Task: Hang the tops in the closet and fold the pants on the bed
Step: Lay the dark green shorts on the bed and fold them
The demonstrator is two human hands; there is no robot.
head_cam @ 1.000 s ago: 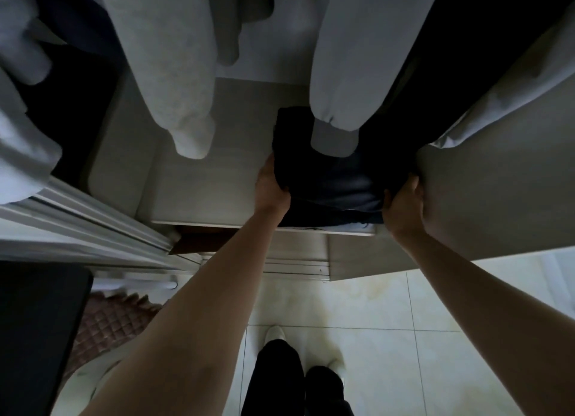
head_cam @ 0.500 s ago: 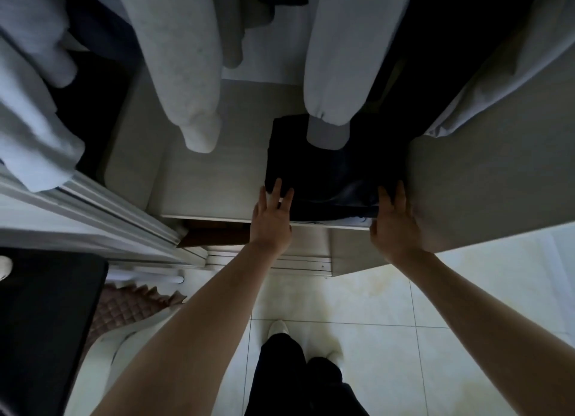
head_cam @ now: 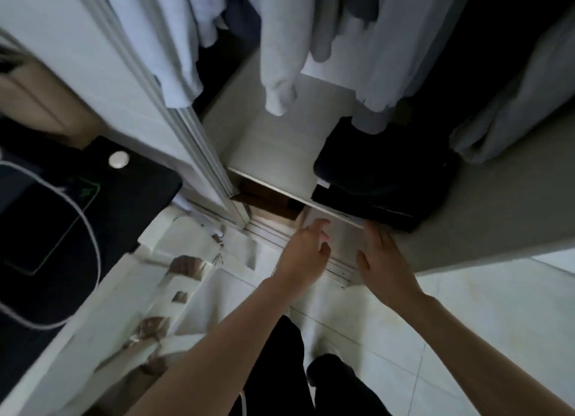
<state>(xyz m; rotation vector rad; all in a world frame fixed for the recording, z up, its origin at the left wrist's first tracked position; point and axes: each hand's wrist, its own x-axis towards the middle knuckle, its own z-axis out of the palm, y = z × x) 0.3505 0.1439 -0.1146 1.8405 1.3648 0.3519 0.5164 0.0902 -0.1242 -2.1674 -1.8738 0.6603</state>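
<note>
Hands: my left hand (head_cam: 306, 249) and right hand (head_cam: 384, 260) both loose, empty.
Pants: folded dark pants (head_cam: 385, 174) on closet shelf (head_cam: 273, 154), beyond fingertips.
Change: hands off pants, pulled back below shelf.

Your view: dim, motion-blurred throughout, wide-angle bending at edges, brightest on the floor tiles (head_cam: 485, 316) lower right.

Both forearms are seen bare, with no sleeves, watch or rings visible on the left hand (head_cam: 306, 249) or right hand (head_cam: 384, 261). Loose black fabric trousers (head_cam: 280, 372) are worn; footwear is obscured.
</note>
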